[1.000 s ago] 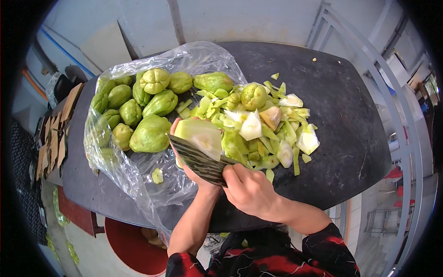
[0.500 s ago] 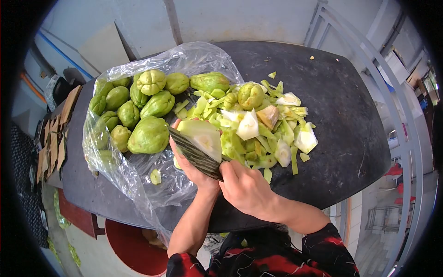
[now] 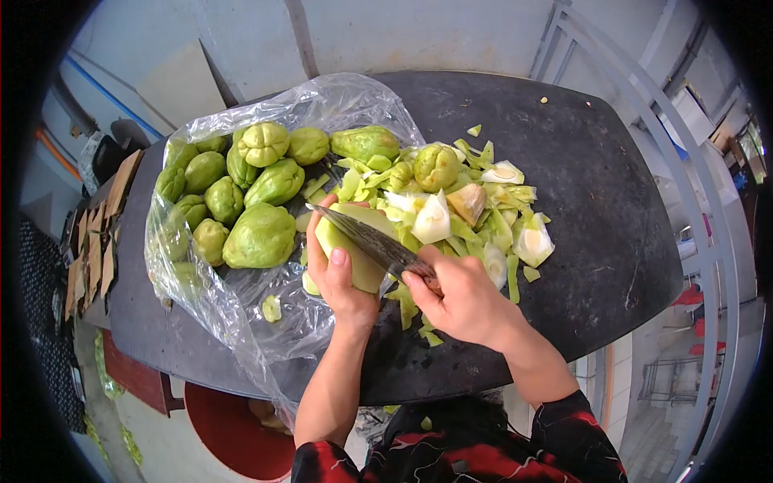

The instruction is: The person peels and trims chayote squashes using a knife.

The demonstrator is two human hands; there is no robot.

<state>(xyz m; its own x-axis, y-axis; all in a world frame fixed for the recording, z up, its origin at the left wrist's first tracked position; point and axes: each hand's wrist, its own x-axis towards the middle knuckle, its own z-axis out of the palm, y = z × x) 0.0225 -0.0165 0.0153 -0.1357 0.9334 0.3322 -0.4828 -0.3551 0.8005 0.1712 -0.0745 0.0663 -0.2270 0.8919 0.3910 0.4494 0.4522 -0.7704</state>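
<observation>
Left: whole green squashes [image 3: 259, 235] in a clear plastic bag [image 3: 274, 326], on dark table [image 3: 596, 258]; red bucket [image 3: 208, 423] below near left edge. Middle: peeled-looking squash [image 3: 354, 266] held up just right of the whole ones, clamped in left hand [image 3: 342, 282]. Main risk here: knife [image 3: 370, 237] slants across it, tip toward far left, close to left fingertips; a slip on wet flesh could cut them. Squash might also twist loose if the grip is too light. Left pose: thumb along near left side, fingers around the far side, forearm rising from near edge. Right hand [image 3: 463, 298] closed on handle; pushing too hard could make the blade skid. Right forearm angles in from near right, knuckles up. Far right of hands: loose peels [image 3: 503, 233] and white chunks [image 3: 433, 219], easily knocked by the right hand.
</observation>
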